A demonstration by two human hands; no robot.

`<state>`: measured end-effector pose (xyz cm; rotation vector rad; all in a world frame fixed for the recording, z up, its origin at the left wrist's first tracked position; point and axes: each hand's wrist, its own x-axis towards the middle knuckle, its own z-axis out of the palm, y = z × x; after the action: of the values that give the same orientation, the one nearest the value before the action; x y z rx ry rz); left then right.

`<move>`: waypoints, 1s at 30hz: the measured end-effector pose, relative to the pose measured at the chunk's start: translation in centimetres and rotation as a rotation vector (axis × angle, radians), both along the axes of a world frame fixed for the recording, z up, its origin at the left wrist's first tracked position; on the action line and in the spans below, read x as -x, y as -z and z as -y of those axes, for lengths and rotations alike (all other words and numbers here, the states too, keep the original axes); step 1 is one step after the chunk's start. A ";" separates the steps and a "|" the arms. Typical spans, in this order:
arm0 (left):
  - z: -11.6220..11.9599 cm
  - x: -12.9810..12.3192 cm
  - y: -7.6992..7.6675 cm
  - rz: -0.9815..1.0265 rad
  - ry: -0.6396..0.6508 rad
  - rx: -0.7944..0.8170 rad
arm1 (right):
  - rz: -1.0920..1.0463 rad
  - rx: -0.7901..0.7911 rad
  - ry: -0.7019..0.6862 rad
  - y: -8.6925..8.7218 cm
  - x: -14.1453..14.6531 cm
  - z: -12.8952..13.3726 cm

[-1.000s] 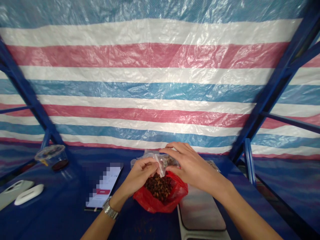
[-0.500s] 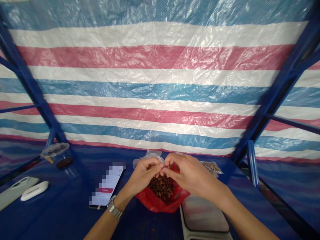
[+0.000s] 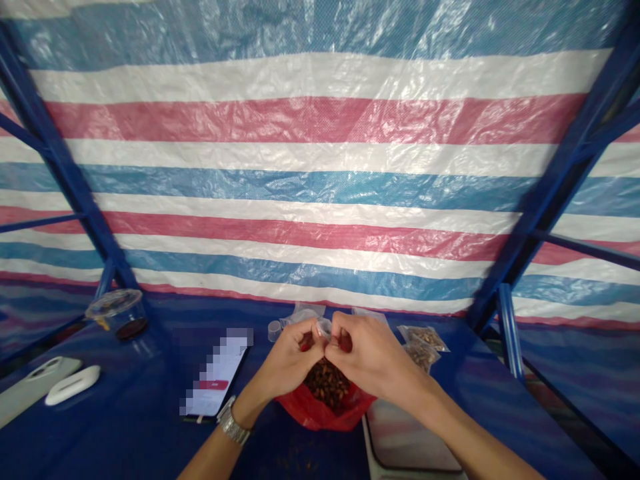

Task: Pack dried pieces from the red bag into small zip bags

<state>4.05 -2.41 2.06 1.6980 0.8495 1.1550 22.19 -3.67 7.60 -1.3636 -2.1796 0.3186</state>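
Observation:
My left hand (image 3: 293, 357) and my right hand (image 3: 370, 353) meet over the red plastic bag (image 3: 320, 419). Thumbs and forefingers of both pinch a small clear plastic bag (image 3: 325, 326), mostly hidden by the fingers. Below them the red bag lies open, filled with small dark brown dried pieces (image 3: 327, 385) whose kind I cannot make out. To the right, partly under my right forearm, is a flat scale (image 3: 407, 440) with a pale body. Small clear packets of brownish pieces (image 3: 425, 337) lie beyond my right hand.
Behind the hands are clear plastic bags (image 3: 305, 311) and a small clear cup (image 3: 275, 331). On the left lie a phone (image 3: 220, 377), a white oval case (image 3: 73, 385), a grey-green phone-like object (image 3: 37, 387) and a lidded tub (image 3: 120, 313). Blue posts (image 3: 545, 180) frame a striped tarp (image 3: 320, 160).
Both hands have drawn closer together, with fingertips now almost touching around the clear plastic bag. The view has shifted slightly, and more of the packets on the right shows.

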 end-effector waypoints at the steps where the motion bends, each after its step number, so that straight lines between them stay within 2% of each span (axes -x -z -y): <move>1: 0.0 -0.1 0.0 -0.008 -0.044 -0.005 | 0.020 -0.052 0.051 0.0 0.1 0.0; 3: 0.1 -0.2 0.1 -0.013 -0.095 0.003 | 0.058 -0.152 0.127 0.1 0.0 0.0; 5: 0.2 -0.1 0.1 -0.004 -0.052 0.055 | 0.085 -0.197 0.118 0.1 -0.2 -0.2; 9: 0.1 0.4 0.1 0.039 0.193 0.349 | 0.048 -0.223 0.063 0.1 -0.8 -0.6; 11: -0.1 0.6 0.1 0.134 0.326 0.528 | 0.001 -0.222 0.015 0.0 -1.1 -0.6; 13: -0.4 0.6 0.2 0.263 0.380 0.627 | 0.001 -0.196 -0.063 -0.1 -1.1 -0.6; 16: -0.5 0.3 0.2 0.412 0.294 0.595 | 0.093 -0.181 -0.148 -0.3 -1.1 -0.3; 20: -0.4 0.2 0.6 0.439 0.249 0.522 | 0.171 -0.179 -0.190 -0.5 -1.4 -0.4; 23: -0.3 0.3 0.9 0.346 0.244 0.457 | 0.171 -0.124 -0.243 -0.7 -2.1 -0.6; 26: -0.2 0.5 0.8 0.162 0.209 0.356 | 0.142 -0.060 -0.311 -1.1 -2.9 -0.8; 30: -0.3 0.8 0.5 0.038 0.216 0.245 | 0.062 -0.114 -0.281 -1.3 -3.4 -1.1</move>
<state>3.26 -2.07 1.53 1.5193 0.7322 0.8960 25.59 -2.59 8.86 -1.0195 -2.4043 0.2538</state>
